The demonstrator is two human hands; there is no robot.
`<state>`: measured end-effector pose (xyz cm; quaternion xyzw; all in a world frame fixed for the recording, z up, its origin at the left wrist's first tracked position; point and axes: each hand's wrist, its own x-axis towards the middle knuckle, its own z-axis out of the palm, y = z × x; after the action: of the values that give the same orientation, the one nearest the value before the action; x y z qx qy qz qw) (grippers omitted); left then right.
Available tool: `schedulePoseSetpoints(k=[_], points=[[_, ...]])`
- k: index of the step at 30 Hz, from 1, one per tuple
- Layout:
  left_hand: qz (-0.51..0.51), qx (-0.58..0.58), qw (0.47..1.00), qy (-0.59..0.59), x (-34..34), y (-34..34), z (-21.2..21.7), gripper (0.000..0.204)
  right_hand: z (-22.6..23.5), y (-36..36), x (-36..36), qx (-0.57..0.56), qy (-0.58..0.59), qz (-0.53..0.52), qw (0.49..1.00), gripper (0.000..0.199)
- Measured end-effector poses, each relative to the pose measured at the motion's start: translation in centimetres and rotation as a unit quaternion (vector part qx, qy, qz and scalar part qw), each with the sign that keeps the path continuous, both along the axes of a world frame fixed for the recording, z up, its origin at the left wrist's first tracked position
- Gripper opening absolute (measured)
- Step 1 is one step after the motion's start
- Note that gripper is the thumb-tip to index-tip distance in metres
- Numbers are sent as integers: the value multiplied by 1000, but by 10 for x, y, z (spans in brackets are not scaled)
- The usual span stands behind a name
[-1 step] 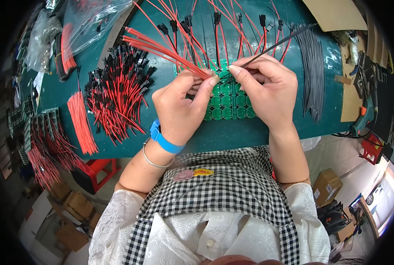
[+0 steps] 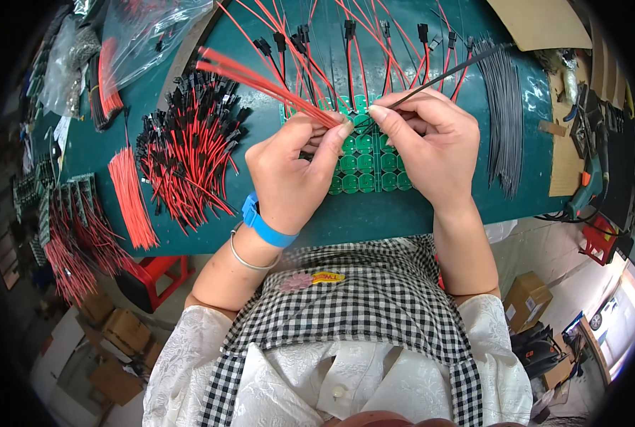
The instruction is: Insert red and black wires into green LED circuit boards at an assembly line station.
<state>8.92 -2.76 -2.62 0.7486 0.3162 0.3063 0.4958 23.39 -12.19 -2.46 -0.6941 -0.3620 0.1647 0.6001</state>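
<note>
My left hand [image 2: 292,160] is closed, with thumb and forefinger pinching a bundle of red wires [image 2: 257,84] that fans out toward the upper left. In my right hand [image 2: 431,139], also closed, are black wires [image 2: 449,72] running off to the upper right. The two sets of fingertips are close together over a panel of green round circuit boards [image 2: 353,183], hiding part of it. Red and black leads with black plug connectors [image 2: 350,30] stretch away from the panel's far side. Whether a wire end touches a board is hidden by my fingers.
To the left lie a heap of red-black connector leads [image 2: 189,149], a red wire bundle [image 2: 131,199] and wired green boards [image 2: 79,206]. Black wires [image 2: 501,117] lie on the right of the green table [image 2: 360,224]. A green-handled tool [image 2: 585,192] hangs by the right edge.
The far ends of the red wires in my left hand have shifted very slightly. Both hands stay in place.
</note>
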Motion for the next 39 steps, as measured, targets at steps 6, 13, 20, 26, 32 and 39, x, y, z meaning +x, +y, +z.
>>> schedulePoseSetpoints(k=[6, 13, 20, 26, 32, 39], points=[[-16, 58, 998, 14, 0, 1, -1, 12, 1, 3, -2, -14, -34, 43, 998, 11], [-9, 126, 991, 38, 1, 1, -6, 18, 16, 1, -4, -18, 5, 12, 1000, 19], [-11, 4, 1000, -20, -4, -2, 16, 12, 14, -14, 12, -15, 76, -1, 997, 12], [-77, -54, 995, 30, 6, -1, 18, 12, 4, -10, 8, -16, 49, -17, 999, 12], [-32, -37, 999, 4, 12, 1, 2, 9, -5, -5, 6, 20, 6, -21, 1000, 12], [-26, -32, 999, 4, 12, 0, -2, 9, -6, -4, 5, 13, -27, -22, 999, 12]])
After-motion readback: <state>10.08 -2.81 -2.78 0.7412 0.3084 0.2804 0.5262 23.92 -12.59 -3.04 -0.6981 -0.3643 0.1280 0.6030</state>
